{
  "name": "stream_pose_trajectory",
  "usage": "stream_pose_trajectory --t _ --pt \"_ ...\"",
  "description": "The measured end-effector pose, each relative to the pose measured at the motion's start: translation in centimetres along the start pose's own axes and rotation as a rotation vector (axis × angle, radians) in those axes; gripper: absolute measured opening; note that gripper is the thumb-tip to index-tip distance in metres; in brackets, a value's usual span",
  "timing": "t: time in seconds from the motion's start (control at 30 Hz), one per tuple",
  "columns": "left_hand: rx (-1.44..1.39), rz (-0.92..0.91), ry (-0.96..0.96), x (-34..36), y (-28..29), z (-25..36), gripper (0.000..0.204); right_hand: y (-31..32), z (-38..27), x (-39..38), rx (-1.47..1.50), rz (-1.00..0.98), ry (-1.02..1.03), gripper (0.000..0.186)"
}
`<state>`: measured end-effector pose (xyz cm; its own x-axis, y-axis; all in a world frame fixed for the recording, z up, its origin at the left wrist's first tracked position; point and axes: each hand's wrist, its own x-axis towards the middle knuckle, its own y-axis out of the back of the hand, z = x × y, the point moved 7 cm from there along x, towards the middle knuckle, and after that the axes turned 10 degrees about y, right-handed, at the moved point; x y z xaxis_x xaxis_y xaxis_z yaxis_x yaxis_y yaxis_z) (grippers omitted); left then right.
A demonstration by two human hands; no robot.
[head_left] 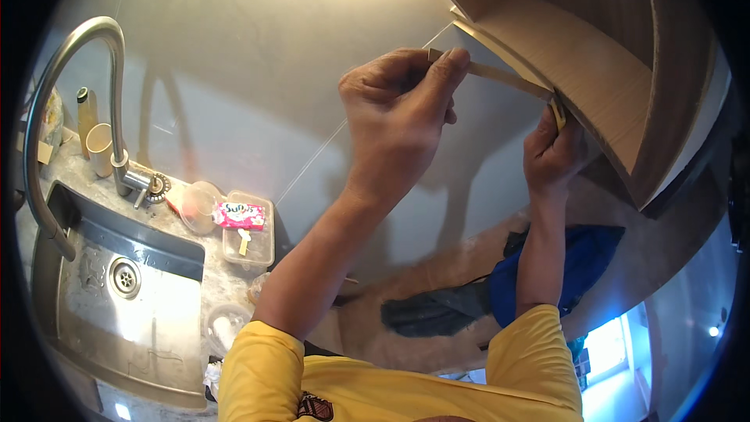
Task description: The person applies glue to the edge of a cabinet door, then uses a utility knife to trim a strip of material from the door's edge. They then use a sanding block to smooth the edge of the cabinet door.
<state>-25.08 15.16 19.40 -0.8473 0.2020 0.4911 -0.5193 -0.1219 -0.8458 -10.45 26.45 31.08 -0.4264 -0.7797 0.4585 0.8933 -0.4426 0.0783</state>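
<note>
My left hand (pixel 398 109) is raised in front of the grey wall, thumb and fingers pinching one end of a thin, flat tan strip (pixel 504 76). From there the strip runs right, just under the edge of a wooden cabinet (pixel 582 55), to my right hand (pixel 553 152). That hand is closed around a small yellow and dark thing (pixel 558 115), mostly hidden by the fingers; its kind does not show. The strip's right end meets this thing. A pale wooden edging (pixel 500 51) runs along the cabinet's side near both hands.
At lower left lies a steel sink (pixel 125 344) with a tall curved faucet (pixel 117 94). A plastic container (pixel 248 246) with a pink packet (pixel 241 216) stands on the counter. Below my right arm are a blue bag-like item (pixel 582 266) and dark cloth (pixel 437 312).
</note>
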Motion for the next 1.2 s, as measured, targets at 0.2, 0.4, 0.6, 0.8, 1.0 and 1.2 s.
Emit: stream_pose_trajectory --t 0.2,0.4,0.6,0.8,1.0,1.2 --pt "-0.028 0.014 0.0 -0.2 -0.1 0.4 0.012 0.0 -0.1 0.3 0.089 0.006 -0.07 0.026" --pt "0.028 0.058 0.03 -0.6 0.0 0.4 0.012 0.0 -0.4 0.7 0.055 0.028 0.032 0.022" --pt "0.107 0.139 0.029 -0.3 0.4 1.1 0.014 0.3 -0.3 1.5 0.013 -0.044 0.07 0.024" --pt "0.145 0.165 0.013 -0.9 0.2 1.1 0.015 0.9 -0.3 0.6 0.047 -0.012 0.036 0.026" --pt "0.162 0.161 -0.016 0.4 0.2 1.3 0.012 0.1 0.0 0.9 0.109 0.121 0.017 0.019" --pt "0.109 0.183 -0.074 1.5 1.3 1.4 0.011 -0.7 -0.3 2.3 0.04 -0.003 0.048 0.022"
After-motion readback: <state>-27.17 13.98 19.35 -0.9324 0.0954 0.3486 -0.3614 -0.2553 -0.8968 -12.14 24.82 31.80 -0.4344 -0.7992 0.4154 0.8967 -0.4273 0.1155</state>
